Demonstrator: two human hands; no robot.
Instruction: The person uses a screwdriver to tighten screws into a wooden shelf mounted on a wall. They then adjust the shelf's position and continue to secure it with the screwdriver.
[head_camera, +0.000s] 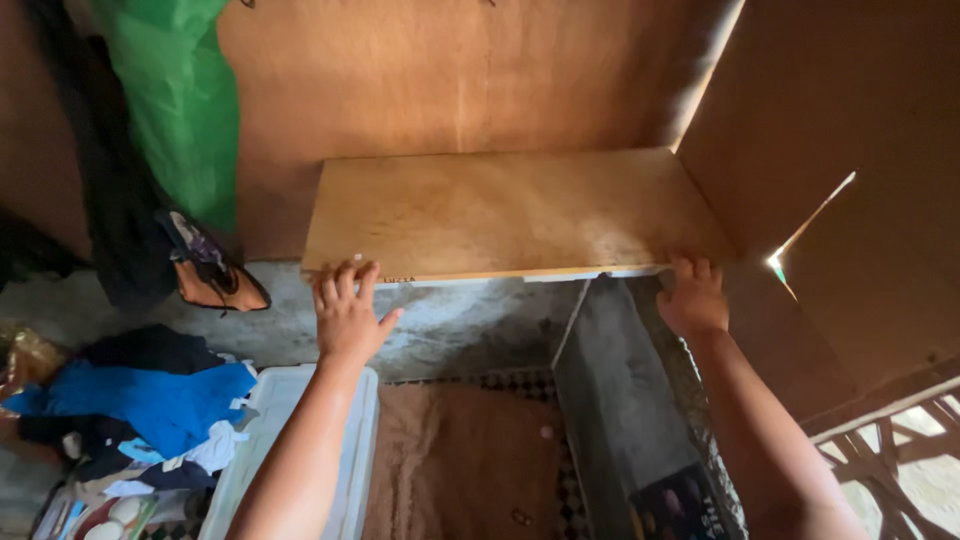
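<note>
1. Plywood makes up the flat rectangular board (510, 213) that both hands hold; it lies level against the brown hardboard back wall (440, 80), with its right end close to the brown side wall (820, 120).
2. The left hand (346, 312) is at the board's front edge near the left corner, fingers (345, 280) spread apart and laid up over the edge, the thumb out to the side. This reads as pressing or steadying rather than a closed grip.
3. The right hand (693, 298) meets the front edge near the right corner, fingers (690, 268) curled together up to the rim; whether they hook under the edge I cannot tell.
4. Holding both front corners seems meant to keep the board level and pushed back toward the wall.
5. Beneath the right end stands a grey concrete ledge (620, 390), likely a support for that side; what carries the left end is not visible.
6. Below lie a brown fuzzy mat (460, 460), a white plastic tub lid (350, 440) under the left forearm, and a heap of blue and dark clothes (150, 395).
7. A green cloth (180, 110) and dark garments (110, 180) hang at the far left, with a tan shoe (215, 285) under them.
</note>
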